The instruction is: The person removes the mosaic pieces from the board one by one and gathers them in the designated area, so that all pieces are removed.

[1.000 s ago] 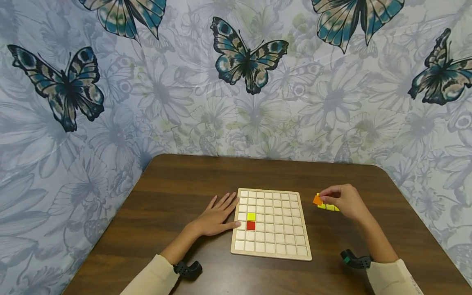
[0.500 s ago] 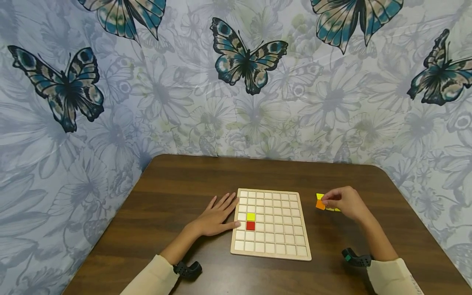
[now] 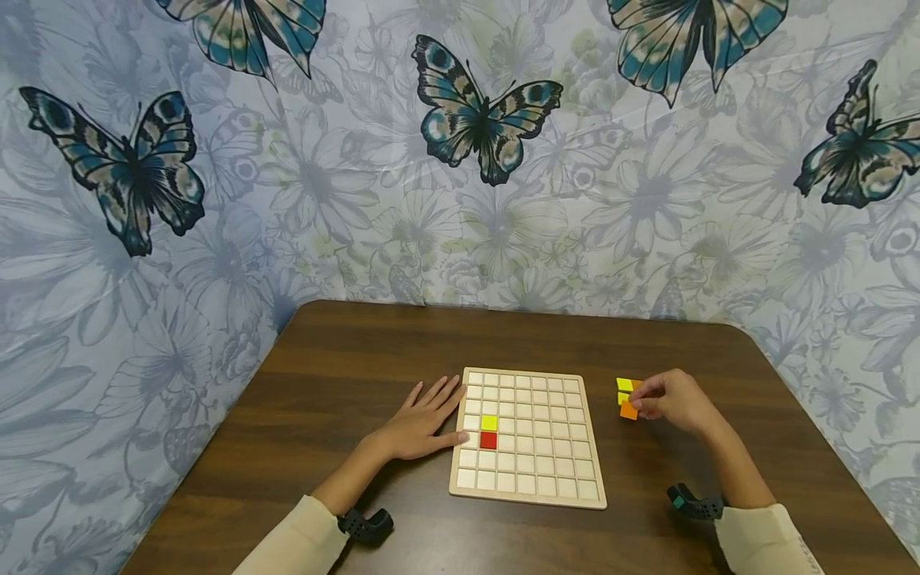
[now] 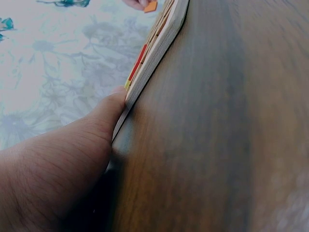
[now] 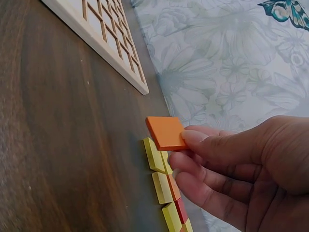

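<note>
My right hand (image 3: 678, 398) pinches an orange square tile (image 5: 167, 132) between thumb and fingers, held up over the table. Below it in the right wrist view are rows of yellow tiles (image 5: 162, 187), with red and orange ones beside them, partly hidden by the fingers. My left hand (image 3: 417, 427) lies flat with fingers spread at the left edge of a wooden grid board (image 3: 532, 501), its thumb over the rim. On the board, a yellow tile (image 3: 489, 422) sits directly above a red tile (image 3: 489, 440); the other cells show pale.
The brown table (image 3: 374, 335) ends at a wall hanging (image 3: 345, 160) printed with butterflies. Black wrist devices are worn on both arms, one at the left cuff (image 3: 366, 527) and one at the right (image 3: 695, 505).
The right hand has moved slightly down and right with the orange tile, uncovering more of the yellow tiles behind it. The left hand and the board have stayed in place.
</note>
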A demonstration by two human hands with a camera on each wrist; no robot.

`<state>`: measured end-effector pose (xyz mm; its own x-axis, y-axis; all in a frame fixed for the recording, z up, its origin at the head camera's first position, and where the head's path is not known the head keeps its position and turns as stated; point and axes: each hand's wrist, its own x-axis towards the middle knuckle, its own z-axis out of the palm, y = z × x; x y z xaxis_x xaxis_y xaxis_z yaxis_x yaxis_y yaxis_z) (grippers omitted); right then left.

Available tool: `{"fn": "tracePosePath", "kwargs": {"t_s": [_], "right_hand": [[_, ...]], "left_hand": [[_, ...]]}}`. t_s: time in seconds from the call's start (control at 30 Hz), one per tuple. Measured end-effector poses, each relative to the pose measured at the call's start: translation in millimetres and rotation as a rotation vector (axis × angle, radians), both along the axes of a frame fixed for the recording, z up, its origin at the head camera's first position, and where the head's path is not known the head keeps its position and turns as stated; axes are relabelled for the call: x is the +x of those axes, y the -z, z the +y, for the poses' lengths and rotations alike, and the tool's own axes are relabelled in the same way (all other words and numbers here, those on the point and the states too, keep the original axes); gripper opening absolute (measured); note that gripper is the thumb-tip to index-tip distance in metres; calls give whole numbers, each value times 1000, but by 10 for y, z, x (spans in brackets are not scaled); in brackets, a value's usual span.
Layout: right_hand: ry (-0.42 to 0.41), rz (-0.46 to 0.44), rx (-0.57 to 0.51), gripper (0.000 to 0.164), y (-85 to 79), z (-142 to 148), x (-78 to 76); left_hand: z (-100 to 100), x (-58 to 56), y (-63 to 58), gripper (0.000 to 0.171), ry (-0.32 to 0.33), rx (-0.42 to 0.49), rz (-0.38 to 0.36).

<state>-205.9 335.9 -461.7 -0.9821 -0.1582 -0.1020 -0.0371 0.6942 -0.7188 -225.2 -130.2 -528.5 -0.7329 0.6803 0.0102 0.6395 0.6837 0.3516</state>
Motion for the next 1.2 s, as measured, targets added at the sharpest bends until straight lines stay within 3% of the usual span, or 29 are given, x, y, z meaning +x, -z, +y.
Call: {"fn": "tracePosePath", "kwargs": {"t_s": [0.2, 0.47, 1.2], "right_hand": [[-31, -30, -1, 6, 18, 6, 13], [-65, -41, -24, 6, 44, -6, 11], [-72, -28, 14, 8, 44, -5, -1]], "left_hand": [[6, 11, -30, 87, -9, -46, -15], [-14, 12, -7, 87, -3, -13, -4], [3, 1, -41, 87, -8, -33, -18]]}}
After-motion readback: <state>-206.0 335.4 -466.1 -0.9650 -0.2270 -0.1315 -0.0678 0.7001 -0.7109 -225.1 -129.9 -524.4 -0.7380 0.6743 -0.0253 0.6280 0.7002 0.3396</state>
